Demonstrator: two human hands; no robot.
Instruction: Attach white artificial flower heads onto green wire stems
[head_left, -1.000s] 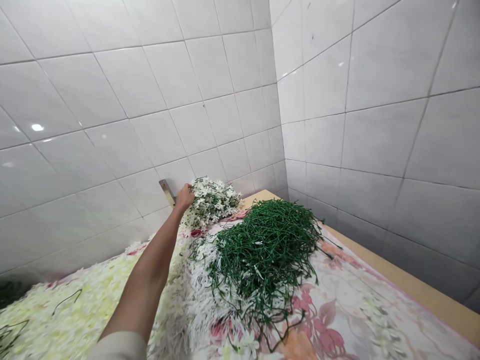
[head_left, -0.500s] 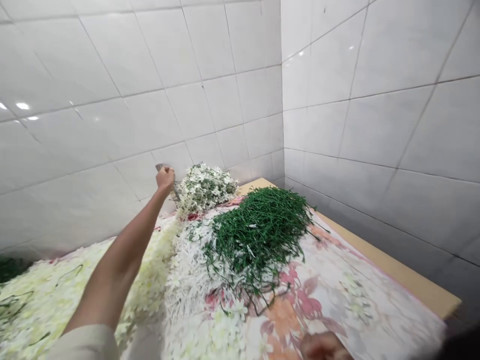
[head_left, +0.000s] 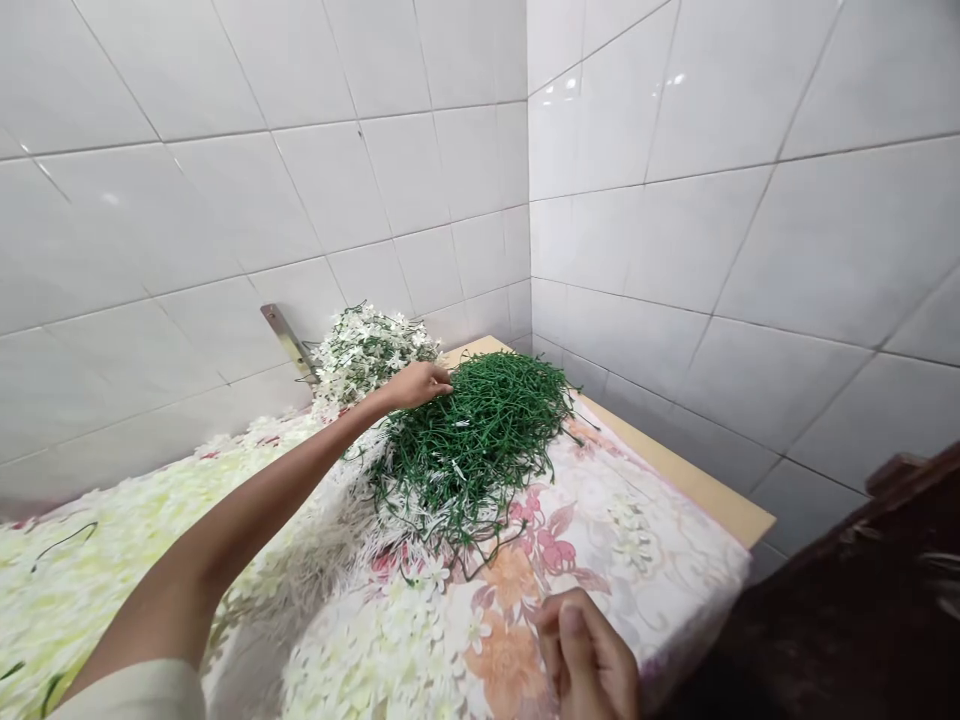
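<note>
My left hand (head_left: 414, 386) reaches across from the lower left and rests on the far edge of a heap of thin green stems (head_left: 480, 450). Its fingers are half hidden against the stems. Behind that hand lies a mound of white artificial flowers on green stems (head_left: 371, 355). My right hand (head_left: 585, 655) sits at the bottom of the view above a floral cloth (head_left: 622, 520), its fingers curled together with nothing clearly between them. A white fringe of flowers (head_left: 315, 570) runs under the green heap, and pale flower heads (head_left: 112, 610) spread to the left.
White tiled walls (head_left: 750, 250) meet in a corner behind the table. A metal bracket (head_left: 285, 340) is fixed to the left wall. A light wooden table edge (head_left: 675, 470) runs along the right wall. A dark wooden object (head_left: 840, 600) fills the lower right.
My left hand has moved from the bracket and white mound onto the green heap. My right hand has risen further into view. The view has tilted, bringing a dark object in at lower right.
</note>
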